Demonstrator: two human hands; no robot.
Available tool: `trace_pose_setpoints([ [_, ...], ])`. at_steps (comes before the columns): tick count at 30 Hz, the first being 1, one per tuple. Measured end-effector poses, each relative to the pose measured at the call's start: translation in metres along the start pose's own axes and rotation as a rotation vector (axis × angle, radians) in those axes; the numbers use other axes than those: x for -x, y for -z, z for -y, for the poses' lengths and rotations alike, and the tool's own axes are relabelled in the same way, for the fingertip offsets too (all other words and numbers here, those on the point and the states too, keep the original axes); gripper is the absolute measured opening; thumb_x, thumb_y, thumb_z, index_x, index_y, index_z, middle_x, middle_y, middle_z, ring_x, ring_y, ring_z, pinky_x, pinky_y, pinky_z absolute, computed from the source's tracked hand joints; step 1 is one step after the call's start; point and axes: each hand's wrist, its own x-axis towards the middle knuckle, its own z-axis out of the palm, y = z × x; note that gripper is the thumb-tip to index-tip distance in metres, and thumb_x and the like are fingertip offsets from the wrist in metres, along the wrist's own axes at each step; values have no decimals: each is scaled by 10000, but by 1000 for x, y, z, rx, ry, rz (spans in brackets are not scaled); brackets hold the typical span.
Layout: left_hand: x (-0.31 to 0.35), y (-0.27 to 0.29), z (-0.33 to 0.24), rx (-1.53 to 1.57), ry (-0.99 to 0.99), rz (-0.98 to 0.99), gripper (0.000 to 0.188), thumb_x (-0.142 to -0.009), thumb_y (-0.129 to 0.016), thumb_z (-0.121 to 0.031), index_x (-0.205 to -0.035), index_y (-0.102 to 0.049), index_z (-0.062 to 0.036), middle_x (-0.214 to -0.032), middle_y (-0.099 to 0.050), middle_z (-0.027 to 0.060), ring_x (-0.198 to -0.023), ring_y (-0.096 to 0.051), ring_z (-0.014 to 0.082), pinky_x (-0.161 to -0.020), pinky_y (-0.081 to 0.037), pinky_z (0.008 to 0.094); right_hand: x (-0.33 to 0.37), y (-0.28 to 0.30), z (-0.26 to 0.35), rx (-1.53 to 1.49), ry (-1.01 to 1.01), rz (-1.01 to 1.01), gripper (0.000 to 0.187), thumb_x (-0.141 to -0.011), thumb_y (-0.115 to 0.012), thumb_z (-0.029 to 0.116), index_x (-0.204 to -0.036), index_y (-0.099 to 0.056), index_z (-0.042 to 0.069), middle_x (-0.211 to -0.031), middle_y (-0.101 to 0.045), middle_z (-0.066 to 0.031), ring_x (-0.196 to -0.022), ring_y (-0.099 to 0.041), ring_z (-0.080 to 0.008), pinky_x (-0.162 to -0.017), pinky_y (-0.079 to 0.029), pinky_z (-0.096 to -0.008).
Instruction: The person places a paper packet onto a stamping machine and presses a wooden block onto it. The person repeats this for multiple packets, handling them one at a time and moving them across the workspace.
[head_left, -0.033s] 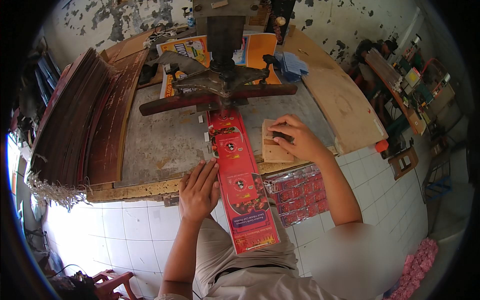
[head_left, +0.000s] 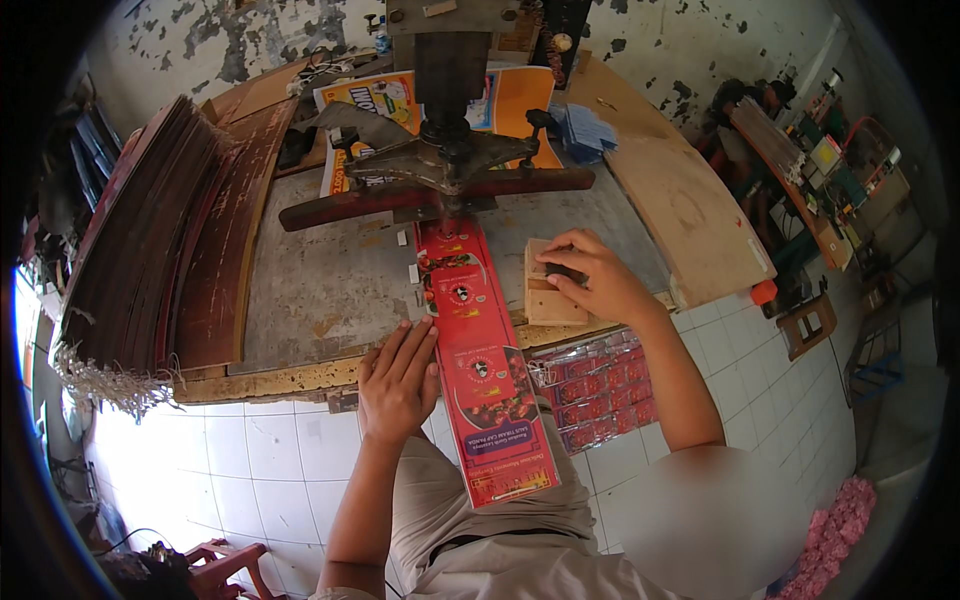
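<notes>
A long red printed strip (head_left: 488, 395) with food pictures runs from under the press head toward my lap, hanging past the table's near edge. My left hand (head_left: 398, 385) lies along the strip's left edge, its fingers stretched out and its thumb beside that edge. To the strip's right, a small pale wooden block (head_left: 556, 307) rests at the front of the table. My right hand (head_left: 588, 277) has its thumb and fingers closed round a dark knob (head_left: 566, 272) on this block. Above the strip's far end stands the press head (head_left: 450, 165) with its wide dark bar (head_left: 535, 181).
Tall dark boards (head_left: 165, 240) stand stacked at the left. Two small white pieces lie beside the strip. Behind the press are an orange printed sheet (head_left: 520, 95) and blue pieces (head_left: 583, 133). Red printed packs (head_left: 600, 390) lie below the table's front edge.
</notes>
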Motion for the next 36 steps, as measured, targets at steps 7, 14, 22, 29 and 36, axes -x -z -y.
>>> trace_pose_setpoints([
  [7,-2,5,-2,53,28,-7,421,-1086,-574,-230,-1438,-777,-118,-1523,-757,34,-1423,-688,260,-1139,-459,444,21,-4,26,107,43,-101,392,-986,-868,190,-1349,-792,62,-1363,-659,-112,-1323,-640,-333,-1118,-546,-436],
  [14,-17,24,-14,178,84,106,473,-1050,-663,-269,-1492,-723,-113,-1608,-682,21,-1436,-618,321,-1177,-440,510,60,-21,42,193,30,-159,448,-951,-902,190,-1362,-783,56,-1409,-680,-113,-1306,-652,-339,-1104,-555,-463],
  [22,-17,22,-14,164,97,122,510,-978,-718,-244,-1479,-729,-148,-1612,-683,1,-1447,-595,327,-1188,-397,529,74,-21,54,-57,93,-179,553,-887,-923,113,-1415,-764,83,-1400,-707,-87,-1279,-670,-334,-1076,-587,-470],
  [29,-15,18,-11,142,80,112,505,-987,-710,-258,-1478,-720,-139,-1589,-693,24,-1451,-595,334,-1171,-406,541,45,-33,93,-190,251,-71,559,-876,-920,118,-1415,-772,94,-1421,-713,-83,-1320,-668,-333,-1096,-582,-467],
  [36,-15,18,-10,130,69,128,504,-1012,-691,-286,-1488,-706,-121,-1610,-672,12,-1456,-579,324,-1193,-400,541,-20,-71,65,-142,242,-51,503,-956,-888,159,-1438,-761,90,-1466,-692,-91,-1336,-655,-336,-1093,-584,-449],
])
